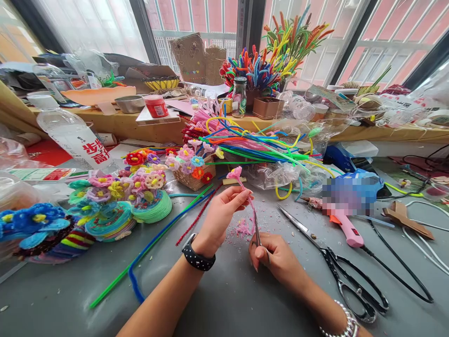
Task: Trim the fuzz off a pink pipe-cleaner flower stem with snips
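While the left hand (218, 216) is pinching its stem (251, 205) between thumb and fingertips, one pink flower (234, 173) is poking up just above that hand, over the table (224, 295). The right hand (277, 256) is gripping one pair of small scissors (257, 231), blades at the stem's lower part. From where I am standing, the flower is looking light, soft and easily crushed, the bendable stem offering the better hold. Pink clippings (242, 227) are lying below; one pair of large scissors (317, 243) is resting rightward, three flower pots (151, 207) sitting leftward.
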